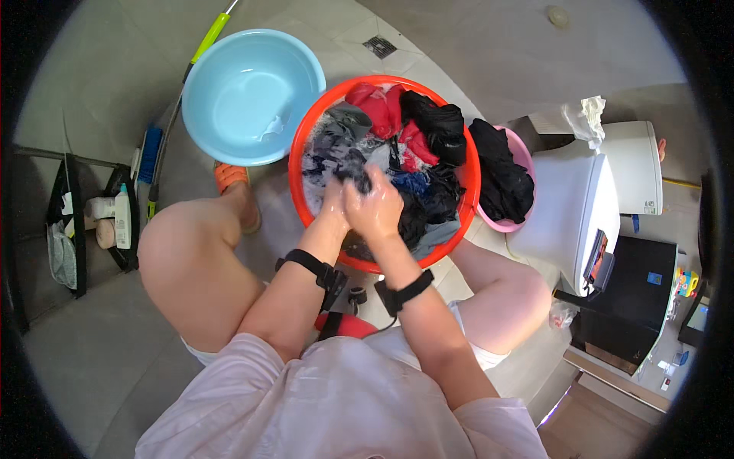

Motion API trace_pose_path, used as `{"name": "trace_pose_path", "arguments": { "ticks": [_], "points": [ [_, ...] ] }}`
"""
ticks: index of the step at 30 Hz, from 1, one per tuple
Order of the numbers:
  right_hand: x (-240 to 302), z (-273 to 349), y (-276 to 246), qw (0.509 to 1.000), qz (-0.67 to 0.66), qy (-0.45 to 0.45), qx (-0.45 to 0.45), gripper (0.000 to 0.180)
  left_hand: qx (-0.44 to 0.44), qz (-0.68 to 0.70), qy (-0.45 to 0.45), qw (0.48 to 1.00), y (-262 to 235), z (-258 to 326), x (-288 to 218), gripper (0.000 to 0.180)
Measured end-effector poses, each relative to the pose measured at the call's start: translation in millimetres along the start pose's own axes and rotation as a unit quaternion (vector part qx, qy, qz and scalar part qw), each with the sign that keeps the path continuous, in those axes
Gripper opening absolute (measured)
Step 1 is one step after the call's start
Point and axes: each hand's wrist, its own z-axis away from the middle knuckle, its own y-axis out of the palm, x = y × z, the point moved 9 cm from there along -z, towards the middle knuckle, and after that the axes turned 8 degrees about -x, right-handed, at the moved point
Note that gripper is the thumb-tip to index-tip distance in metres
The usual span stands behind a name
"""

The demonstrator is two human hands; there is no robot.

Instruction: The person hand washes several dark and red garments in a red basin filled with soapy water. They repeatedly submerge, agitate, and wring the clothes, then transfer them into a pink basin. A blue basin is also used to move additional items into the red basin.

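Observation:
A large red-orange basin [471,191] full of soapy water and wet clothes stands between my knees. Over its near left part, my left hand [335,205] and my right hand [376,203] are pressed together, wet and sudsy. A bunched piece of dark clothing [355,174] sticks out between them, and both hands grip it. Their inner fingers are partly hidden. Around it lie a grey garment [345,119], a red garment [376,109] and black clothes [437,128], with foam along the left side.
A light blue basin [229,103] with a little water stands to the far left. At the right, a pink basin [523,157] holds black clothing beside a white toilet [552,203]. A green-handled pole [210,37] leans near the blue basin. A floor drain [380,47] lies beyond.

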Motion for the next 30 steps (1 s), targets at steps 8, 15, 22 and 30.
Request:
{"name": "trace_pose_path", "arguments": {
  "ticks": [8,15,22,30],
  "points": [
    [-127,-89,51,0.927,-0.098,0.3,0.202,0.057,-0.038,-0.154,0.144,0.977,15,15,-44,0.04],
    [-109,-25,105,0.892,0.307,-0.157,0.292,0.049,-0.1,-0.193,0.016,0.976,-34,-17,-38,0.065],
    [-175,0,193,0.788,0.298,0.037,0.537,0.045,-0.106,-0.183,-0.03,0.977,-55,-32,-16,0.084],
    [-121,-72,131,0.965,-0.089,0.047,0.24,0.029,-0.112,-0.129,-0.05,0.984,-49,-42,-11,0.072]
  ]
}}
